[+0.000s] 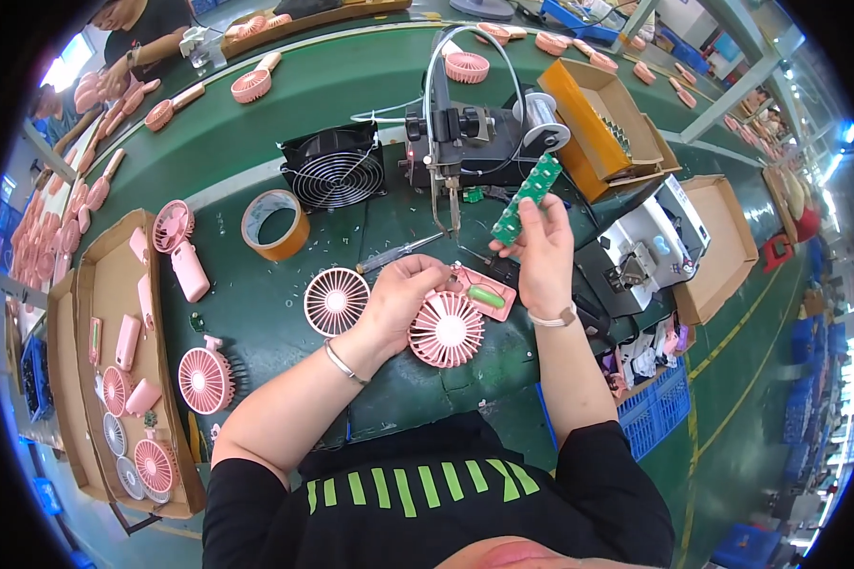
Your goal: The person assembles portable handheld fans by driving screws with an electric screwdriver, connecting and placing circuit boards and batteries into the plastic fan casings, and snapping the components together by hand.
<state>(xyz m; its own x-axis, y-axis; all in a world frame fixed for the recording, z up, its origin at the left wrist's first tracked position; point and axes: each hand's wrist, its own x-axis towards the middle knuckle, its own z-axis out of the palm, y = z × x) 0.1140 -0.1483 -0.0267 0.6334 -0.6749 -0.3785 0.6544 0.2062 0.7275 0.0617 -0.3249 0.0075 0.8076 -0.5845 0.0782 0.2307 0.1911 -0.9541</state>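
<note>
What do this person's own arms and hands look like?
The forearms are bare below short black sleeves. Neither the left hand nor the right hand wears a glove. A slim silvery bangle circles the left wrist; a pale band circles the right.

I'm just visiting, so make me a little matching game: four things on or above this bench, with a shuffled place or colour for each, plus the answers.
Things:
1. Green board strip
2. Tape roll
3. Wire spool
4. Green cylinder

Places or colours:
A. In an open pink shell
B. Amber, lying on the green bench
C. Held in the right hand
D. Silvery, on the black machine

Pairs: 1-C, 2-B, 3-D, 4-A
</note>
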